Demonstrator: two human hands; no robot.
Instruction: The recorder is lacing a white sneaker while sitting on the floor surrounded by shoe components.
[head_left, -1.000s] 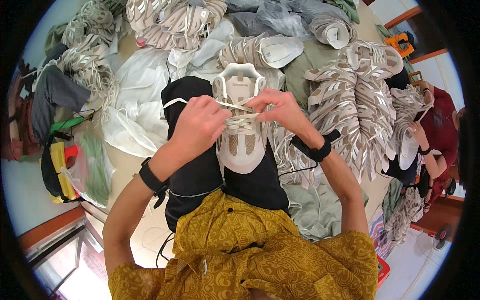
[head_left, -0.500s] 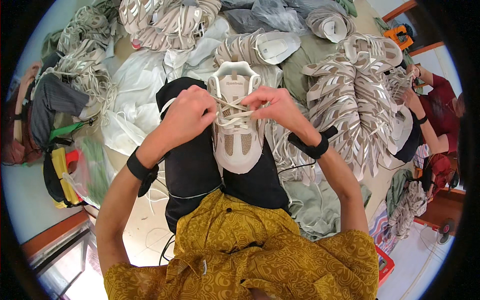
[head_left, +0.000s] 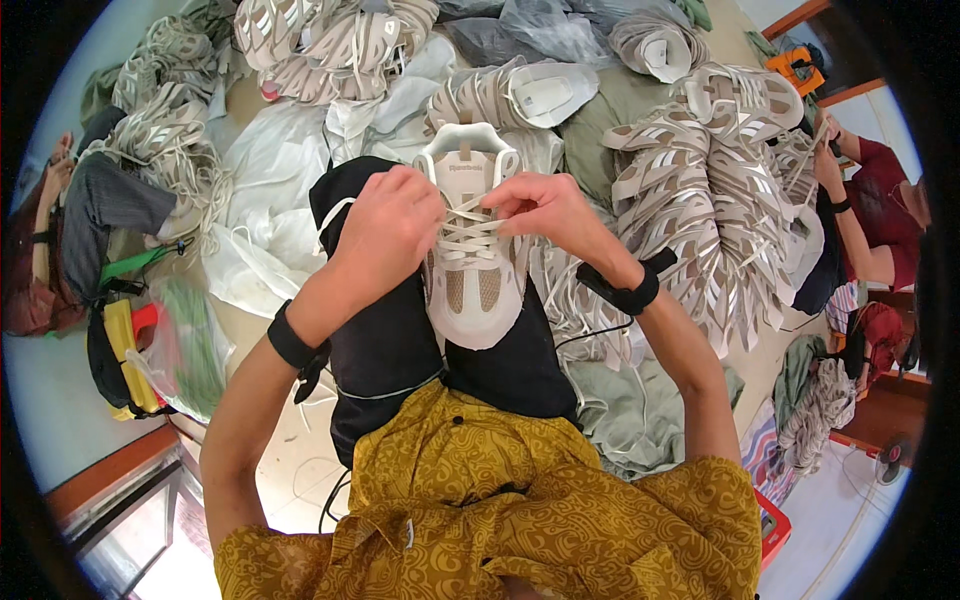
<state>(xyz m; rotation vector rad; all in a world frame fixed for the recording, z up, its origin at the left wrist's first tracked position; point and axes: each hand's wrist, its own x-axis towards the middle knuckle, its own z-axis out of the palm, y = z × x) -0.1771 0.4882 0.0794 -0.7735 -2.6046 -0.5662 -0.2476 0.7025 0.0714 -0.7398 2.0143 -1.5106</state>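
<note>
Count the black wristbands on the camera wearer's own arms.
2: one black wristband behind the left hand, another black wristband behind the right hand. No others show there.

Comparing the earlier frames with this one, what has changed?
The left hand has shifted left, toward the left edge of the shoe; the shoelace, earlier stretched between both hands, now shows tidier crossings. A co-worker's hand at right moved toward the picture's top. Any change of grip is unclear. The right hand stays by the shoe's right side, the shoe on the black-clothed legs.
</note>
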